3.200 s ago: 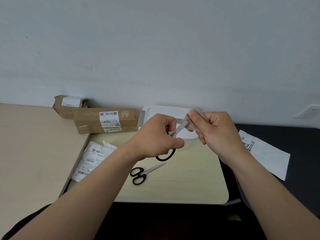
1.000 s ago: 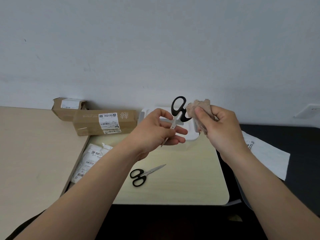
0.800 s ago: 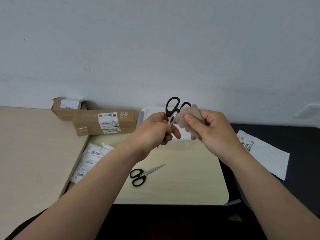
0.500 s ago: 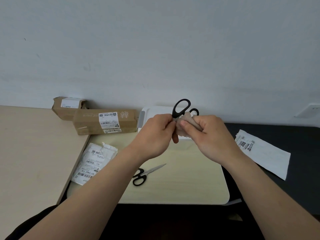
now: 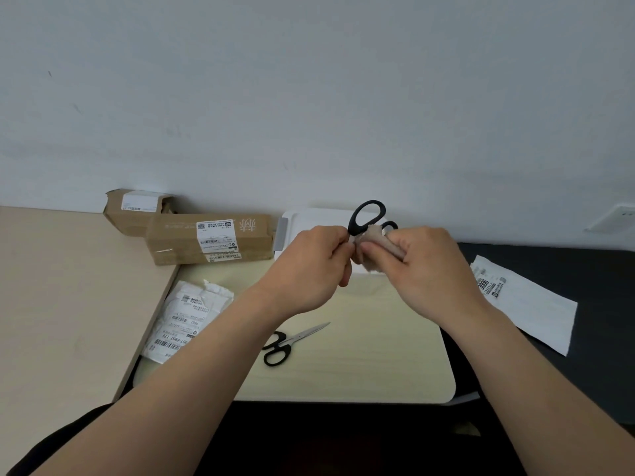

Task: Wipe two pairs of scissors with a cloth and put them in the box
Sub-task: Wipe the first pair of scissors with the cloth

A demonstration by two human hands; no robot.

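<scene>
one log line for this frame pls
step: wiping | left hand: grips held scissors, handles up | right hand: presses cloth on them | other scissors: flat on board, untouched | box: behind hands

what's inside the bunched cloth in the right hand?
The held scissors: black handle loops stick out above the cloth, which the right hand grips. The blades are hidden by cloth and the left hand.

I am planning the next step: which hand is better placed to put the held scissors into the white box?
Probably left. The left hand grips the scissors just in front of the box; the right hand holds the cloth.
</scene>
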